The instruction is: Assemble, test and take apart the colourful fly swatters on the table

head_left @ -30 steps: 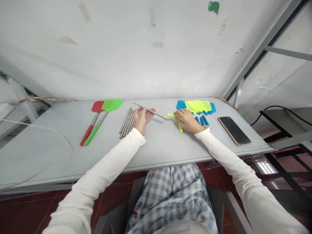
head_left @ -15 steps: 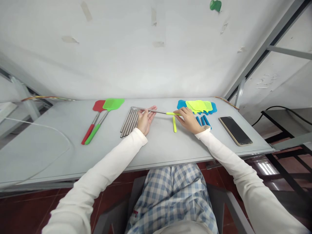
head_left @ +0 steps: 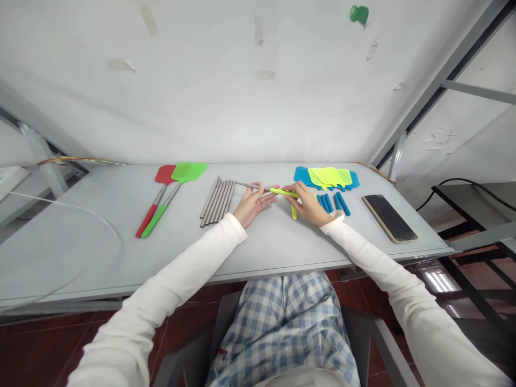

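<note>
My left hand point(head_left: 253, 206) pinches a thin metal rod point(head_left: 246, 185) between thumb and fingers, its other fingers stretched out. A yellow-green handle sleeve point(head_left: 280, 192) sits on the rod's right end, and my right hand point(head_left: 307, 205) grips that sleeve. Beside my left hand lie several loose metal rods point(head_left: 216, 203) side by side. Another yellow sleeve point(head_left: 294, 213) lies partly hidden under my right hand. Several blue sleeves point(head_left: 342, 204) are just right of it. Behind them is a pile of yellow and blue fly swatter heads point(head_left: 329, 176).
On the left of the grey table point(head_left: 258, 252) lie a red fly swatter point(head_left: 150, 215) and a green fly swatter point(head_left: 159, 215). A phone point(head_left: 389, 217) rests at the right. A white cable point(head_left: 80, 209) crosses the left end, and a white wall point(head_left: 242, 118) stands behind.
My left hand has slid right along the rod, nearer the yellow sleeve. More of the sleeve shows between my hands, and several blue sleeves have come into view beside my right hand.
</note>
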`<state>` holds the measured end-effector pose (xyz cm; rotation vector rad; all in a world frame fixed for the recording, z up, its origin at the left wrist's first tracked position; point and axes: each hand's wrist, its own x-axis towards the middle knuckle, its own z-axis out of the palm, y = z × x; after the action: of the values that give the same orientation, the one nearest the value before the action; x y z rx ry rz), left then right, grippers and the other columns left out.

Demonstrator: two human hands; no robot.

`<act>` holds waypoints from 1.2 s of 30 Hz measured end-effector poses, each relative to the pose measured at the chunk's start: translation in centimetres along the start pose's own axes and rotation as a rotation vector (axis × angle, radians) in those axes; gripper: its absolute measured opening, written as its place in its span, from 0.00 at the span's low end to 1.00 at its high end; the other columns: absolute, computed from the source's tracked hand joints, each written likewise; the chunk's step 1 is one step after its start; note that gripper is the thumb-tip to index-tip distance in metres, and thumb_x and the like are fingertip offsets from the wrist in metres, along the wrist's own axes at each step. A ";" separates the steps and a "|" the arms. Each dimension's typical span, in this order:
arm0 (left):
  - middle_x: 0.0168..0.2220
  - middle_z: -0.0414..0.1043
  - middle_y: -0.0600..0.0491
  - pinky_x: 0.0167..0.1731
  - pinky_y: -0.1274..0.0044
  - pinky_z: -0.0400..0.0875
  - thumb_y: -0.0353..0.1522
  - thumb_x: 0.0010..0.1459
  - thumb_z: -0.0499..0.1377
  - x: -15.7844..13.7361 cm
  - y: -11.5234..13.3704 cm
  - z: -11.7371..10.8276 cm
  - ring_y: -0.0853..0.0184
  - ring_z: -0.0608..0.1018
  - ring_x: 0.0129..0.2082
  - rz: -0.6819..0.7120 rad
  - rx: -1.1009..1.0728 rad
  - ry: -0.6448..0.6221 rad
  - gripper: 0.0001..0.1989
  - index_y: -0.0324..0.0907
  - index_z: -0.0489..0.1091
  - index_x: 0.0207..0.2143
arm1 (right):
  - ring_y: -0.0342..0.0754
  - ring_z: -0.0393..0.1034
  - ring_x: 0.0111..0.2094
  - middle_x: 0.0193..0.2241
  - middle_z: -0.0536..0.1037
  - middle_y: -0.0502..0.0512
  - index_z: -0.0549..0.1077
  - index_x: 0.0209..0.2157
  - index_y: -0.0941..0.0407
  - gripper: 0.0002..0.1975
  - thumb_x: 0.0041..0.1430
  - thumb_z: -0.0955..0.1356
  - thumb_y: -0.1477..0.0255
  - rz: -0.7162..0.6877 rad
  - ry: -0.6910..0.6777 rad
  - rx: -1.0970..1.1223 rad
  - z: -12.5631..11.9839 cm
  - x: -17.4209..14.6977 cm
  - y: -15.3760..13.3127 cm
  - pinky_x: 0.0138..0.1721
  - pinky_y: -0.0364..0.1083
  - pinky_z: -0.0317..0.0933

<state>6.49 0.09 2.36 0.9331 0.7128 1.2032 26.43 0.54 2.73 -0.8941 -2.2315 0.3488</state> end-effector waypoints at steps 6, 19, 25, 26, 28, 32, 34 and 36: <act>0.32 0.75 0.54 0.38 0.77 0.73 0.41 0.61 0.56 1.2 0.9 -1.4 0.73 0.78 0.31 0.101 -0.047 0.309 0.11 0.45 0.60 0.35 | 0.57 0.61 0.48 0.48 0.66 0.66 0.56 0.57 0.62 0.30 0.61 0.62 0.57 0.123 -0.014 -0.188 -0.1 -0.2 0.4 0.52 0.56 0.56; 0.20 0.50 0.62 0.13 0.81 0.44 0.46 0.56 0.58 0.1 2.8 -1.1 0.77 0.51 0.14 0.177 0.501 0.039 0.15 0.48 0.69 0.41 | 0.64 0.59 0.50 0.49 0.67 0.71 0.65 0.47 0.61 0.17 0.57 0.60 0.70 0.435 0.097 -0.615 -2.7 -0.3 6.8 0.48 0.62 0.54; 0.27 0.68 0.58 0.25 0.78 0.58 0.39 0.55 0.56 -0.5 1.4 -1.3 0.71 0.67 0.23 0.320 1.125 0.044 0.10 0.49 0.72 0.38 | 0.66 0.63 0.48 0.44 0.70 0.78 0.65 0.45 0.65 0.22 0.58 0.62 0.60 0.655 0.235 -0.669 -3.3 -1.0 11.0 0.47 0.64 0.55; 0.28 0.70 0.58 0.26 0.78 0.58 0.38 0.55 0.55 -0.6 1.3 -1.3 0.70 0.68 0.23 0.322 1.208 0.041 0.10 0.49 0.71 0.39 | 0.66 0.64 0.47 0.42 0.71 0.77 0.65 0.45 0.65 0.23 0.58 0.63 0.59 0.673 0.234 -0.667 -3.4 -1.1 11.1 0.46 0.64 0.56; 0.29 0.73 0.58 0.26 0.78 0.58 0.35 0.55 0.55 -0.9 1.1 -1.2 0.69 0.70 0.23 0.339 1.328 0.029 0.10 0.50 0.71 0.40 | 0.67 0.66 0.46 0.41 0.72 0.78 0.66 0.44 0.65 0.23 0.57 0.64 0.59 0.700 0.201 -0.686 -3.7 -1.1 10.8 0.45 0.62 0.57; 0.34 0.74 0.54 0.30 0.77 0.62 0.34 0.57 0.54 -0.9 0.6 -1.3 0.66 0.74 0.30 0.425 1.432 -0.006 0.12 0.48 0.70 0.42 | 0.68 0.69 0.42 0.37 0.74 0.79 0.68 0.41 0.66 0.17 0.57 0.65 0.65 0.728 0.122 -0.742 -4.5 -0.9 9.2 0.44 0.61 0.56; 0.36 0.74 0.52 0.34 0.76 0.65 0.34 0.58 0.52 -0.7 0.3 -1.5 0.65 0.75 0.34 0.459 1.457 -0.052 0.12 0.46 0.70 0.44 | 0.65 0.70 0.40 0.34 0.75 0.76 0.69 0.40 0.65 0.14 0.60 0.62 0.67 0.750 0.150 -0.745 -5.2 -0.7 8.4 0.45 0.60 0.55; 0.37 0.73 0.50 0.39 0.74 0.66 0.34 0.59 0.51 -0.5 0.1 -1.8 0.64 0.74 0.38 0.498 1.472 -0.088 0.12 0.44 0.69 0.44 | 0.62 0.71 0.39 0.31 0.75 0.73 0.70 0.38 0.64 0.15 0.63 0.57 0.70 0.793 0.250 -0.756 -6.1 -0.5 7.7 0.47 0.60 0.54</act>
<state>4.83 -0.02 1.62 2.4614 1.3646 0.9001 34.77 5.73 3.17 -2.0894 -1.6733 -0.2883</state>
